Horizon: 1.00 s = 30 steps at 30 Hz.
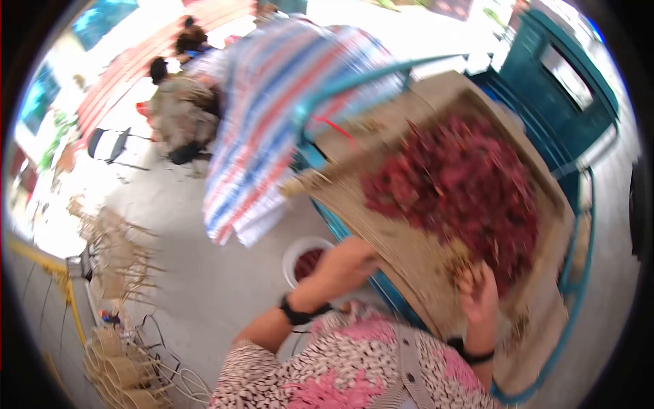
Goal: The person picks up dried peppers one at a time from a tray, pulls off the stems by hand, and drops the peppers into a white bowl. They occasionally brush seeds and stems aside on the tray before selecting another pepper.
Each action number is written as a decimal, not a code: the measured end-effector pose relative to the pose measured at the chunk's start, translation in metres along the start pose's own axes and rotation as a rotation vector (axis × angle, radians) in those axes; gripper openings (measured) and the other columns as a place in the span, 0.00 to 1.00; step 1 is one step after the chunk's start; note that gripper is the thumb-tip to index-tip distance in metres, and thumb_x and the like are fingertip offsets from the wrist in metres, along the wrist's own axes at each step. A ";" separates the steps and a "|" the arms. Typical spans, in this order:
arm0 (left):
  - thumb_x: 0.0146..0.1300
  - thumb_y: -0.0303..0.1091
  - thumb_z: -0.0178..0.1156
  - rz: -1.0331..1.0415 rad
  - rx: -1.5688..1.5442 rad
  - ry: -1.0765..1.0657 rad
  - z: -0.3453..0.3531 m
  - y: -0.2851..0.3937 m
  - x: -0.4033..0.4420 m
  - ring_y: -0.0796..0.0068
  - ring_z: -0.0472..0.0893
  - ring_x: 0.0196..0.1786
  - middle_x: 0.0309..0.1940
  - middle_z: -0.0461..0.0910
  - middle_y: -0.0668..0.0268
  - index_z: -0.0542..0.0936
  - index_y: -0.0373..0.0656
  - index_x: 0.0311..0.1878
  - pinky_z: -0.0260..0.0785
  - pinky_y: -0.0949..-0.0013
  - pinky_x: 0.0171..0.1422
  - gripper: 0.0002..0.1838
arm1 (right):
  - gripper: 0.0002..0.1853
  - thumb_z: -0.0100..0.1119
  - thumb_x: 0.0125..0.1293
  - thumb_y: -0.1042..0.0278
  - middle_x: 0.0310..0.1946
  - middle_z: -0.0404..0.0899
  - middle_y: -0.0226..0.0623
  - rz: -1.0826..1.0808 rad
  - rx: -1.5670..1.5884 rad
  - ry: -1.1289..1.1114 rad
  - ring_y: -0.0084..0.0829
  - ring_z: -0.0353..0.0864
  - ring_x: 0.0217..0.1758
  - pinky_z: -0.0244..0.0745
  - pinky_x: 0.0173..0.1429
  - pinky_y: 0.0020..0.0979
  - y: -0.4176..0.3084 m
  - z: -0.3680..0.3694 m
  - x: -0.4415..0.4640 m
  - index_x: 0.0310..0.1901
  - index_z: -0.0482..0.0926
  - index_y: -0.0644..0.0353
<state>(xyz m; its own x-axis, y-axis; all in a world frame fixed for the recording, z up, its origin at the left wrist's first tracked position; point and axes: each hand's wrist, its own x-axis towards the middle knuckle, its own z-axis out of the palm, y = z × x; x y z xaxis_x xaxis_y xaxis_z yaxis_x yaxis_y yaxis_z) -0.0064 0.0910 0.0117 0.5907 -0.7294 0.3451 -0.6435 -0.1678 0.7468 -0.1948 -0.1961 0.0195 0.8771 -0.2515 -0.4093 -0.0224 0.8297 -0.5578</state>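
A heap of dark red dried chillies [470, 184] lies in a shallow cardboard tray [368, 225] in front of me. My right hand [481, 294] is at the near edge of the heap, its fingers curled beside a small clump of straw-coloured stems [455, 259]. What those fingers pinch, if anything, is too blurred to name. Above the tray's left edge is my left hand [349, 267], fingers bent together, their contents hidden. Below and left of it, a white bucket [289, 262] on the floor holds more dark red pieces.
A teal metal frame [579, 307] carries the cardboard, with a teal chair [545, 82] behind it. A striped sheet [272, 102] covers something at the back left. Other people [180, 112] sit beyond it. Upturned wooden stools [116, 354] and a black-seated stool [109, 144] stand left.
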 end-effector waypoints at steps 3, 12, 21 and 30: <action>0.53 0.28 0.62 0.186 0.269 0.024 0.034 -0.022 0.048 0.56 0.74 0.50 0.42 0.77 0.59 0.77 0.42 0.40 0.67 0.58 0.55 0.11 | 0.16 0.49 0.74 0.53 0.25 0.70 0.26 -0.049 -0.118 0.167 0.20 0.69 0.20 0.62 0.16 0.21 0.007 0.015 0.002 0.29 0.66 0.50; 0.48 0.24 0.60 0.079 0.609 -0.009 0.064 -0.058 0.091 0.60 0.70 0.46 0.38 0.73 0.59 0.75 0.40 0.36 0.63 0.61 0.52 0.10 | 0.13 0.53 0.73 0.56 0.25 0.72 0.29 -0.216 -0.353 0.179 0.19 0.71 0.21 0.63 0.17 0.22 0.029 0.036 0.005 0.33 0.70 0.54; 0.53 0.28 0.55 0.150 0.472 0.232 0.070 -0.026 0.077 0.60 0.72 0.44 0.38 0.74 0.58 0.73 0.41 0.37 0.64 0.61 0.49 0.07 | 0.07 0.55 0.72 0.62 0.27 0.73 0.27 -0.231 -0.519 0.270 0.17 0.69 0.21 0.62 0.19 0.20 0.040 0.035 0.026 0.42 0.71 0.54; 0.64 0.24 0.57 -0.151 -0.437 -0.108 0.145 0.035 0.071 0.56 0.74 0.42 0.36 0.73 0.52 0.69 0.36 0.44 0.68 0.59 0.50 0.09 | 0.09 0.55 0.73 0.62 0.23 0.70 0.22 -0.446 -0.693 0.202 0.12 0.64 0.21 0.57 0.23 0.17 0.030 0.025 0.031 0.39 0.73 0.57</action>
<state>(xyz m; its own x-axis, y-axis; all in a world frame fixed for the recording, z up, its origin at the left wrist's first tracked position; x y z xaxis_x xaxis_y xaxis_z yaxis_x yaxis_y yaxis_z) -0.0577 -0.0623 -0.0200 0.5929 -0.7870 0.1705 -0.2756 0.0007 0.9613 -0.1564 -0.1670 0.0083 0.7726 -0.6214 -0.1298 -0.0414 0.1548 -0.9871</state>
